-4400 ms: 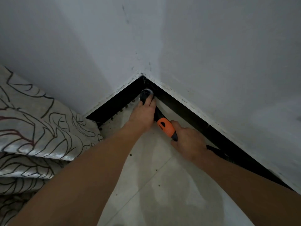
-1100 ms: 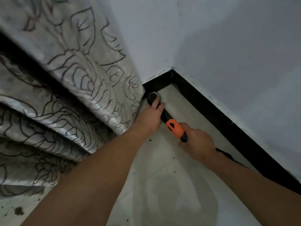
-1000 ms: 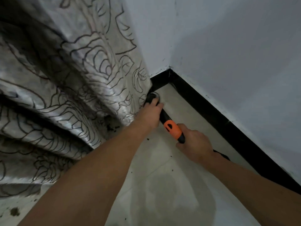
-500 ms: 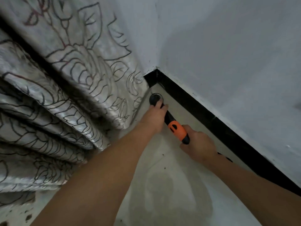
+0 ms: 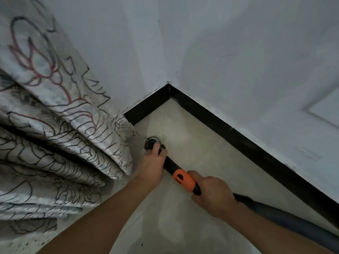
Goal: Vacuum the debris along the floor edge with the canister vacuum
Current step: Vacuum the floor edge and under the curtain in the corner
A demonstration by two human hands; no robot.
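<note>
head view: vacuum wand point(image 5: 169, 165) slants up-left, nozzle point(image 5: 151, 142) beside curtain point(image 5: 73, 125).

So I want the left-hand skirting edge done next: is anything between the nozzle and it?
Yes: the curtain drapes to the floor just left of the nozzle, hiding most of that skirting. Only bare floor lies before the short stretch by the corner.

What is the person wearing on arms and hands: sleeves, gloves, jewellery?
Nothing visible. The left hand and right hand are ungloved, with no ring, watch or band showing. Both forearms are uncovered to the frame edge; no sleeve in view.
</note>
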